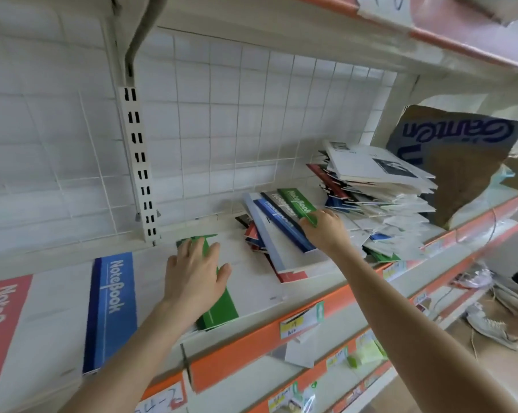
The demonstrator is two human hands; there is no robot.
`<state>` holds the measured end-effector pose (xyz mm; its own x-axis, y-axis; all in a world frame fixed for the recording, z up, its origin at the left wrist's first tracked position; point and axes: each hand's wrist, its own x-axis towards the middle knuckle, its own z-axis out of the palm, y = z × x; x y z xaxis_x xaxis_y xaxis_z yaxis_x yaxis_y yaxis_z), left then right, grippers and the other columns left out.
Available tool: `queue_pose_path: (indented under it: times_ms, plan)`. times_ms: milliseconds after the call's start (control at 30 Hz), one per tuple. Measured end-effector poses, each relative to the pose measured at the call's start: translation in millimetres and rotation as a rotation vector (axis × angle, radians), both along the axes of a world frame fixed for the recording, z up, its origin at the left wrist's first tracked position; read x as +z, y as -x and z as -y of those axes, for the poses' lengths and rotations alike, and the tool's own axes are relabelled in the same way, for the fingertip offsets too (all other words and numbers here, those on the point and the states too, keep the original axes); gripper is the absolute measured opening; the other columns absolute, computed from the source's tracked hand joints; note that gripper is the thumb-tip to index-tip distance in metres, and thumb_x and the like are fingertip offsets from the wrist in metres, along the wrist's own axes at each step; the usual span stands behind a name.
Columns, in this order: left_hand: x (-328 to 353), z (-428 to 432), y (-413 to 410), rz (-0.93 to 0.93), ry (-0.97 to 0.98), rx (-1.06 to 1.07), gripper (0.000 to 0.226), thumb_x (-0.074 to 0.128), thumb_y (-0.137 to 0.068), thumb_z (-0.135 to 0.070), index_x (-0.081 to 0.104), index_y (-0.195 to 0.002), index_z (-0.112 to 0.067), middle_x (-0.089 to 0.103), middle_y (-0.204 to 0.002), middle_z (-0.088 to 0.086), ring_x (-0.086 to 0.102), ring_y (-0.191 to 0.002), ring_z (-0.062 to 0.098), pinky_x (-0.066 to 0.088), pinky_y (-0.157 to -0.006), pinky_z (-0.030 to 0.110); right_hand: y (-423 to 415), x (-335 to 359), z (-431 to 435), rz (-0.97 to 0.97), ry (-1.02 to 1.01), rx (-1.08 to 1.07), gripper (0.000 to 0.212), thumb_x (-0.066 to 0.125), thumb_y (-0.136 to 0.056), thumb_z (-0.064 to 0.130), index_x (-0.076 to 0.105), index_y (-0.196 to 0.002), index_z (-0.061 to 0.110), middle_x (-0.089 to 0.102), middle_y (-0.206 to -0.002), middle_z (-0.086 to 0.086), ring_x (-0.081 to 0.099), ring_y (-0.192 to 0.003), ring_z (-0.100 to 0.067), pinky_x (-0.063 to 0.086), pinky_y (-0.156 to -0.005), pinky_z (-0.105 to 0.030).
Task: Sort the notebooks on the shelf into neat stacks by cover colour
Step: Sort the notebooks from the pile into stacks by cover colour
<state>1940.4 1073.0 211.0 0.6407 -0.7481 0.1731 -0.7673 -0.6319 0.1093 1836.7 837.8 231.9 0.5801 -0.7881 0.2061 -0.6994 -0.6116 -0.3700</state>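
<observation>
The shelf (251, 338) carried the whole job. At its right end sat the unsorted heap (385, 198), ragged and leaning, with a cardboard sheet (460, 162) propped behind it, which seemed to wall it off from the shelf's end. Along the left lay the sorted colours, side by side and apart: a red stack (1, 323) at the far edge, then a blue stack (111, 308), then a green stack (219, 308) nearest the middle. Between the green stack and the heap a fanned pile (281, 242) lay slumped. Its covers overlapped so the coloured bands showed, handy for picking by colour. On top of that fan lay a green notebook (296, 204). The right hand (326, 231) had it by the near end, grip narrow, fingers closed on the cover. The left hand (192, 272) lay flat on the green stack, fingers spread and straight, holding nothing. I took it to be steadying that stack so the next green one could land square.
</observation>
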Motion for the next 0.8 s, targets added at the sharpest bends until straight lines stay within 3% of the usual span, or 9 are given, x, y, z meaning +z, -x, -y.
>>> queue_pose_path:
  times_ms: [133, 267, 367, 467, 600, 667, 733, 800]
  plan:
    - [2, 28, 9, -0.02, 0.035, 0.024, 0.05, 0.036, -0.097, -0.043, 0.039, -0.14, -0.018, 0.033, -0.147, 0.008, 0.025, -0.137, 0.027, 0.033, -0.102, 0.041, -2, 4, 24, -0.269, -0.005, 0.021, 0.043, 0.046, -0.093, 0.041, 0.055, -0.117, 0.007, 0.062, -0.11, -0.013, 0.057, -0.099, -0.029, 0.041, -0.072, -0.029]
    - [2, 51, 18, 0.018, 0.008, 0.048, 0.049, 0.032, -0.098, -0.044, 0.037, -0.14, -0.019, 0.03, -0.148, 0.006, 0.022, -0.138, 0.025, 0.031, -0.105, 0.039, -3, 10, 24, -0.444, 0.219, 0.118, 0.031, 0.037, -0.099, 0.026, 0.055, -0.112, 0.004, 0.063, -0.109, -0.011, 0.058, -0.087, -0.025, 0.04, -0.069, -0.028]
    - [5, 63, 27, 0.015, 0.049, 0.057, 0.048, 0.033, -0.098, -0.045, 0.038, -0.139, -0.021, 0.033, -0.147, 0.004, 0.025, -0.137, 0.023, 0.032, -0.105, 0.037, 0, 12, 22, -0.421, 0.325, 0.133, 0.028, 0.035, -0.096, 0.006, 0.049, -0.119, -0.001, 0.061, -0.115, -0.013, 0.06, -0.104, -0.027, 0.046, -0.078, -0.029]
    - [5, 73, 32, -0.056, 0.19, 0.021, 0.046, 0.037, -0.098, -0.042, 0.043, -0.137, -0.019, 0.04, -0.142, 0.003, 0.033, -0.133, 0.019, 0.034, -0.102, 0.031, 6, 15, 26, -0.33, 0.284, 0.131, 0.027, 0.037, -0.093, 0.001, 0.047, -0.118, -0.002, 0.062, -0.111, -0.017, 0.06, -0.102, -0.033, 0.045, -0.076, -0.033]
    - [17, 82, 43, -0.448, 0.576, 0.007, 0.037, 0.041, -0.099, -0.033, 0.052, -0.13, -0.015, 0.053, -0.129, -0.003, 0.046, -0.121, 0.012, 0.032, -0.089, 0.018, 13, 16, 9, -0.111, 0.21, 0.284, 0.019, 0.034, -0.094, 0.003, 0.047, -0.109, 0.0, 0.064, -0.095, -0.021, 0.058, -0.079, -0.034, 0.033, -0.055, -0.031]
    - [23, 88, 48, -0.76, 0.795, 0.07, 0.026, 0.04, -0.099, -0.033, 0.06, -0.113, -0.022, 0.057, -0.109, -0.009, 0.05, -0.107, 0.012, 0.037, -0.082, 0.02, 16, 12, -11, 0.006, 0.302, 0.438, 0.017, 0.038, -0.091, 0.0, 0.051, -0.103, -0.001, 0.064, -0.08, -0.021, 0.06, -0.068, -0.034, 0.028, -0.05, -0.028]
    - [29, 95, 47, -1.16, 1.086, 0.158, 0.023, 0.041, -0.099, -0.029, 0.059, -0.088, -0.02, 0.061, -0.088, -0.003, 0.056, -0.09, 0.019, 0.045, -0.07, 0.026, 22, 6, -32, 0.123, 0.398, 0.627, 0.011, 0.046, -0.08, 0.001, 0.057, -0.083, -0.001, 0.058, -0.053, -0.018, 0.055, -0.041, -0.033, 0.025, -0.043, -0.022]
    - [31, 97, 45, -1.412, 1.285, 0.296, 0.018, 0.045, -0.097, -0.016, 0.057, -0.084, -0.011, 0.059, -0.078, 0.009, 0.057, -0.074, 0.023, 0.05, -0.057, 0.026, 27, -1, -47, 0.165, 0.368, 0.842, 0.027, 0.036, -0.081, 0.015, 0.058, -0.079, -0.001, 0.054, -0.046, -0.016, 0.048, -0.033, -0.033, 0.03, -0.039, -0.024]
